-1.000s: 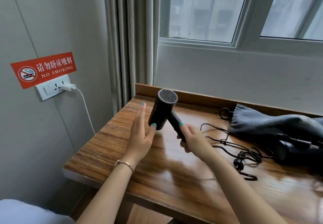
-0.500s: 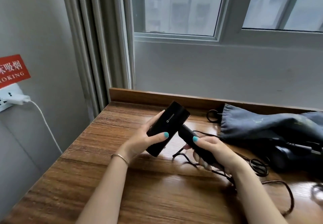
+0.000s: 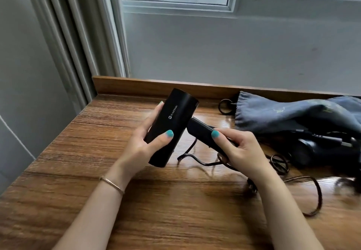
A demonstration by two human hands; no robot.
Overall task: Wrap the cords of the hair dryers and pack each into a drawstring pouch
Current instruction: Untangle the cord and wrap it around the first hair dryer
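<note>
A black hair dryer point(image 3: 172, 120) is held above the wooden table point(image 3: 97, 171). My left hand point(image 3: 142, 142) grips its barrel, thumb across the front. My right hand point(image 3: 238, 150) grips the folding handle point(image 3: 201, 132), thumb on top. Its dark cord point(image 3: 197, 163) trails loose under my right hand and loops over the table to the right point(image 3: 316, 197). A grey-blue drawstring pouch point(image 3: 283, 113) lies at the back right. A second black hair dryer point(image 3: 312, 150) lies in front of the pouch, partly hidden in shadow.
A raised wooden lip point(image 3: 156, 85) runs along the table's back edge below the window wall. Curtains point(image 3: 74, 35) hang at the back left. The pouch's drawstring ring point(image 3: 225, 107) rests near the lip. The table's left edge point(image 3: 58, 136) drops off beside the grey wall.
The dryer was upright with only my right hand on its handle. My left hand has taken the barrel and the dryer now lies tilted lower over the table. The view has shifted right.
</note>
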